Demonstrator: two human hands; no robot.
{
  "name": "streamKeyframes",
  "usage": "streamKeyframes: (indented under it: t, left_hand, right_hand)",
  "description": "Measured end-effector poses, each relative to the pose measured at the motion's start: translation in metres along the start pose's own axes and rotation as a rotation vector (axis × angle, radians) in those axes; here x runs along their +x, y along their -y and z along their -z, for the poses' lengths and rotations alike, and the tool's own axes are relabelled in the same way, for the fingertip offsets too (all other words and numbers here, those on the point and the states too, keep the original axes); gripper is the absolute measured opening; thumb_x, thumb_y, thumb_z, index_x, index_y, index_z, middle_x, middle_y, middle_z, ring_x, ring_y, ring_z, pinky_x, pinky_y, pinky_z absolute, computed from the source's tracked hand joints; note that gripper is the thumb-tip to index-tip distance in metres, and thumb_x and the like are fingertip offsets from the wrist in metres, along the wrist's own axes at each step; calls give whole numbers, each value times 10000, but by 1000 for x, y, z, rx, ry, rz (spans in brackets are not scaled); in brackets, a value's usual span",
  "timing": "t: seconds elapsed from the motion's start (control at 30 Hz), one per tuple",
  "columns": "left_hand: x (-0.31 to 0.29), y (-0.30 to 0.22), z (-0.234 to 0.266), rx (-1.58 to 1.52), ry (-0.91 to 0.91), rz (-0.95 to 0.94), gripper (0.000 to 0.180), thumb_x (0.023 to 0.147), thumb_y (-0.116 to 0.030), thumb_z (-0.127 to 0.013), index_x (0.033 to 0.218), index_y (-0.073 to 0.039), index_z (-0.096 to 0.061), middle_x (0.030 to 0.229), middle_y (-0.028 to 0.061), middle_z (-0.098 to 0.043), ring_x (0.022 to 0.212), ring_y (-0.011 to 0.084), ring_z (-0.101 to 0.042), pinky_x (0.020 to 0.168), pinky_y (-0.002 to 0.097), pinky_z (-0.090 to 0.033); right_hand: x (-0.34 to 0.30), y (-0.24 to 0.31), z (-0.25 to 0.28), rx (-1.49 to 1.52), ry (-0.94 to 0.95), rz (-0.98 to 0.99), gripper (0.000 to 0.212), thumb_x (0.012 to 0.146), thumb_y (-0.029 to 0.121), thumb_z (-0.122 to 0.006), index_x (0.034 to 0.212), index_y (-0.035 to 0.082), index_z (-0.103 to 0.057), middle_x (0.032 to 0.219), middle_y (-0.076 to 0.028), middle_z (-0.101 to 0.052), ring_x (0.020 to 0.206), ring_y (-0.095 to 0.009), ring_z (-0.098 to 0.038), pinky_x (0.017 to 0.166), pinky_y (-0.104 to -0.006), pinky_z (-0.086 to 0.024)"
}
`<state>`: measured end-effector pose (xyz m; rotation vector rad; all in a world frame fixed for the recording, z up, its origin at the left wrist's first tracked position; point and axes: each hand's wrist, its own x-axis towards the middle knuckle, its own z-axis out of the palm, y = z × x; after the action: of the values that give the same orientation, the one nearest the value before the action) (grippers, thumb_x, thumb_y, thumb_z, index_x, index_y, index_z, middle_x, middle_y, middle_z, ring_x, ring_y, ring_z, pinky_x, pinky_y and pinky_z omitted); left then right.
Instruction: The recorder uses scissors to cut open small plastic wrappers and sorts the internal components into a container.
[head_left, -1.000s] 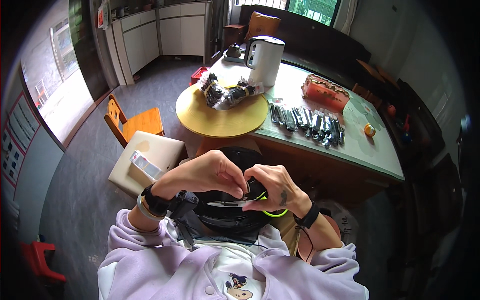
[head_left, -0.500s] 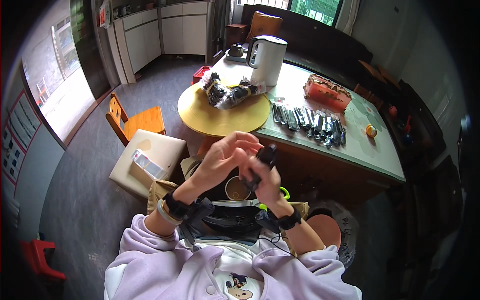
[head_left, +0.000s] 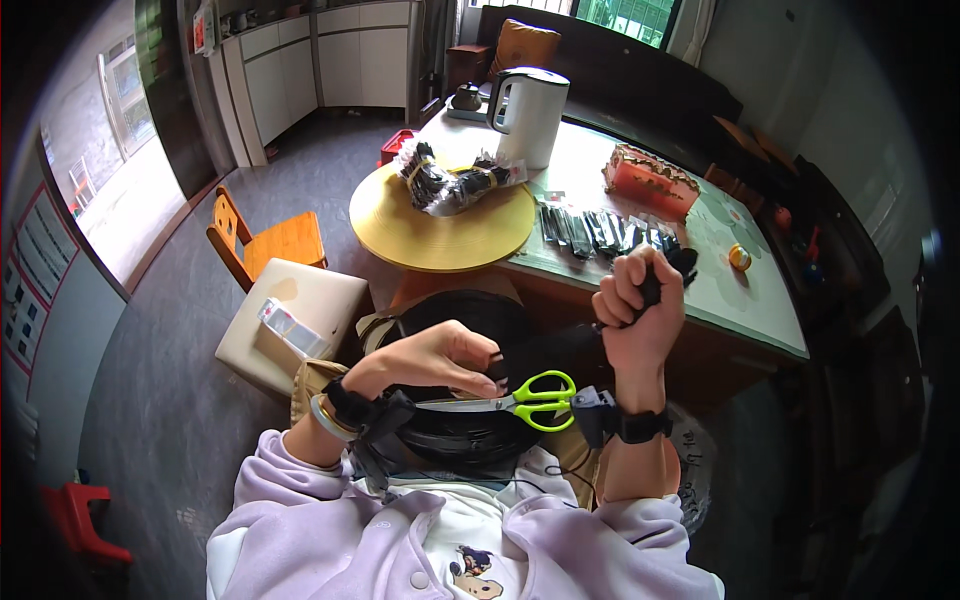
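My right hand [head_left: 645, 305] is raised in front of the table's near edge. Its fingers are wrapped round a dark bundle of what looks like black strip [head_left: 652, 290]. Lower and to the left, my left hand [head_left: 445, 355] has thumb and fingers pinched on a black end. A dark stretch seems to run between the hands, but it blends into the shadow. Green-handled scissors [head_left: 545, 400] lie just below the left hand, blades pointing left. Beneath them is a large shiny black roll or bundle [head_left: 465, 435] in front of my lap, partly covered by my left hand.
On the table [head_left: 700, 280] lie several small black packets [head_left: 590, 235], a kettle [head_left: 535, 115], a pink box [head_left: 650, 180] and a small ball [head_left: 739, 257]. Bundled black packets [head_left: 450, 185] rest on a round yellow board [head_left: 440, 250]. A cream stool [head_left: 250, 350] and wooden chair [head_left: 285, 245] stand left.
My hands were close together over the black thing and have moved apart. The right went up and right with the black bundle; the left came down. The scissors' handles now show fully.
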<state>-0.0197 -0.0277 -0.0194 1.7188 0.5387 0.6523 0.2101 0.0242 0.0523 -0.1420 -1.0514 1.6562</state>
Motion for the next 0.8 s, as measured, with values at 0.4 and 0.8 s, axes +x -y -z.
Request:
streamKeyframes:
  t: [0.4,0.8]
  left_hand:
    - [29,-52,-6,-151,-326,-344,94,833,-41,-606,881,24,-653,809,28,-547,778,120,-595,687,216,-459]
    - [43,-14,4,-389,-557,-138,336,853,-263,-613,1050,8,-591,807,29,-559,702,73,-566,625,202,-475]
  right_hand:
    - [-1,-78,21,-676,-69,-20,384,915,439,-404,832,84,-526,567,34,-431,460,-42,-362,425,-190,-246]
    - [-6,-77,-3,-251,201,-124,380,927,424,-391,765,88,-462,611,-31,-465,625,-97,-439,553,-250,-345]
